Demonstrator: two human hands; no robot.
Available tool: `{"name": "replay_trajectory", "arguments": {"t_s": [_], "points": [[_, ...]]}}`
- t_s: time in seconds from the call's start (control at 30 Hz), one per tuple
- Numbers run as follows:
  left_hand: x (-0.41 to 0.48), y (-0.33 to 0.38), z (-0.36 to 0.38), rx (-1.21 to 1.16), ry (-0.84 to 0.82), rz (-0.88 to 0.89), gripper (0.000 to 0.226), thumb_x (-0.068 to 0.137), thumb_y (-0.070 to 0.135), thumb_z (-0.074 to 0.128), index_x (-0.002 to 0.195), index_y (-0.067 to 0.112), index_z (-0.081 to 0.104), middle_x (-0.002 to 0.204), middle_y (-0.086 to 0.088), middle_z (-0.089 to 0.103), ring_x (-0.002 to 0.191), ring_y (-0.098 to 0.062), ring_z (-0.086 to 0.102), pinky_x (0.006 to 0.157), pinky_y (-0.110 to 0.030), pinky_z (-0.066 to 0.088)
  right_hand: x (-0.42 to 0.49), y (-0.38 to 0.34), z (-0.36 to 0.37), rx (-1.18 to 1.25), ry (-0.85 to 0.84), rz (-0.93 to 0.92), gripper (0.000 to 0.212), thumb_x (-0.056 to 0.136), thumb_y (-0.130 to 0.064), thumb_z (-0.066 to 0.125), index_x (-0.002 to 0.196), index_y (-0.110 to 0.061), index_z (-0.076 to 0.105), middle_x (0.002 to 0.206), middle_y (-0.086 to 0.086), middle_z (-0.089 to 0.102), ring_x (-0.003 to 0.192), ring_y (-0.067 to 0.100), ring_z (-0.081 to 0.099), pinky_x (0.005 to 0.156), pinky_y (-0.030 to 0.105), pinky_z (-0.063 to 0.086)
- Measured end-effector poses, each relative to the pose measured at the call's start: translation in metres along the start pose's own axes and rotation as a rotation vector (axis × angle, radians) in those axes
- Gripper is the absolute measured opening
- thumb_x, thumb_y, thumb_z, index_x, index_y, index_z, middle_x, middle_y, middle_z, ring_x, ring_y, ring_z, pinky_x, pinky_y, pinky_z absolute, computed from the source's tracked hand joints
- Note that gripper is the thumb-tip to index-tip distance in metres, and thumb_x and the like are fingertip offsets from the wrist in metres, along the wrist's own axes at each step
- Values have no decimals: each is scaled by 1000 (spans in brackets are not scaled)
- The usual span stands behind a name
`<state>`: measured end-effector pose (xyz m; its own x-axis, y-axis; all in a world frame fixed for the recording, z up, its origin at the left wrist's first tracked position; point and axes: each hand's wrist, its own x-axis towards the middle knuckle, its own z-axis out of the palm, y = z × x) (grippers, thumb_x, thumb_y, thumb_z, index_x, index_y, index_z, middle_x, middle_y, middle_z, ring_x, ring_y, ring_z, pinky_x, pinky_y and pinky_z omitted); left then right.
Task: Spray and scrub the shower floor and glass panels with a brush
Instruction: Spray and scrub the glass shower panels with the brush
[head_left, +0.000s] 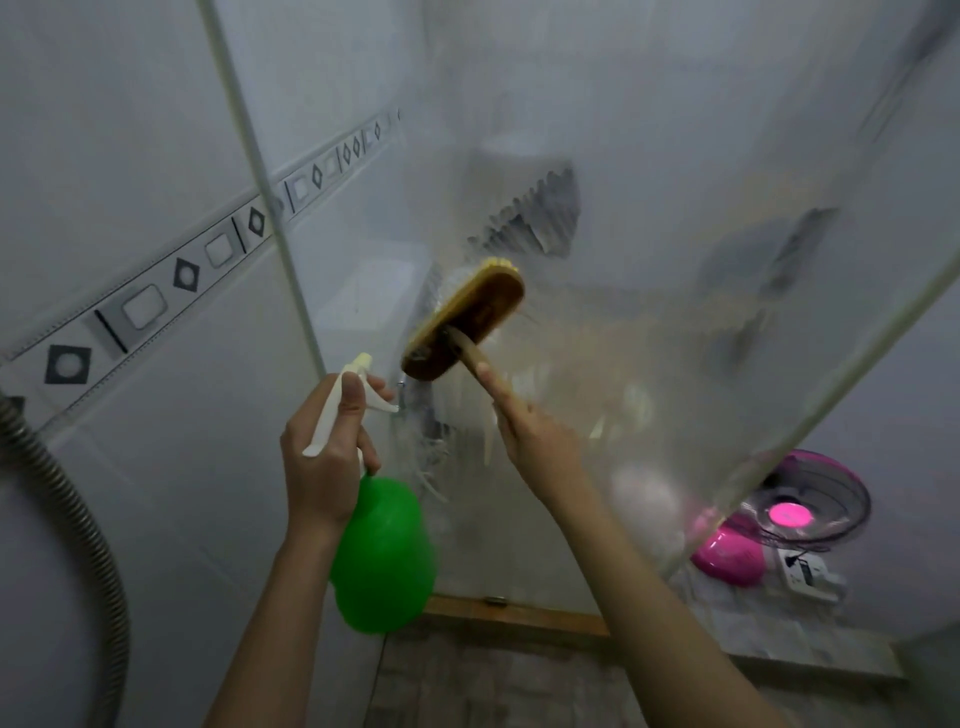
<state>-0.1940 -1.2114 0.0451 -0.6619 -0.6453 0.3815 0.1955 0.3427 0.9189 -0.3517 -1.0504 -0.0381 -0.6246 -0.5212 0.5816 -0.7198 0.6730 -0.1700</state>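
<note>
A wooden scrub brush (462, 319) with pale bristles presses against the cloudy, soap-streaked glass panel (649, 270) at mid frame. My right hand (530, 436) grips its wooden handle just below the brush head. To its left my left hand (324, 457) holds a green spray bottle (382, 556) by its white trigger head, thumb and fingers curled round the neck, nozzle pointing towards the glass. Streaks of liquid run down the panel under the brush.
White tiled wall (130, 130) with a grey patterned border fills the left. A metal shower hose (67, 483) curves along the left edge. Behind the glass, lower right, stand a pink fan (800, 514) and a wooden-edged ledge (519, 616).
</note>
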Motion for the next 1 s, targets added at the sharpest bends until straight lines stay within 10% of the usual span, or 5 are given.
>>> {"name": "replay_trajectory", "arguments": {"t_s": [0.17,0.37,0.53,0.7,1.0], "points": [[-6,0,-2,-14,12,9,40,99,55,39,88,30,67,85,8,72,39,-17,47,47,-26,42,-1,11,9,14,-82,-8,76,99,-20,48,149,-49,-2,73,7,59,47,25,53,41,39,49],[-13,-3,-8,-29,7,11,30,99,56,40,90,53,69,76,-12,64,40,-21,46,52,-30,42,-8,0,10,39,-123,-16,72,98,-19,48,149,-50,8,76,4,61,50,24,57,42,37,50],[-18,-3,-9,-25,-15,22,32,98,59,38,90,52,68,77,-22,63,40,-21,47,54,-30,43,58,-56,-5,-96,72,-92,71,85,-10,67,145,-33,38,52,-3,29,33,12,23,31,20,24],[-16,-4,-6,-38,-30,40,36,98,59,41,89,42,70,77,-23,63,38,-23,46,51,-27,41,-33,7,-5,50,-7,123,63,99,-33,37,148,-52,2,75,7,64,51,27,58,42,40,49],[-18,4,14,-54,-85,23,43,98,54,41,92,23,69,82,-12,71,40,-20,49,46,-30,44,15,13,-43,237,219,125,55,100,-31,38,149,-42,15,62,3,54,43,17,46,39,35,40]]}}
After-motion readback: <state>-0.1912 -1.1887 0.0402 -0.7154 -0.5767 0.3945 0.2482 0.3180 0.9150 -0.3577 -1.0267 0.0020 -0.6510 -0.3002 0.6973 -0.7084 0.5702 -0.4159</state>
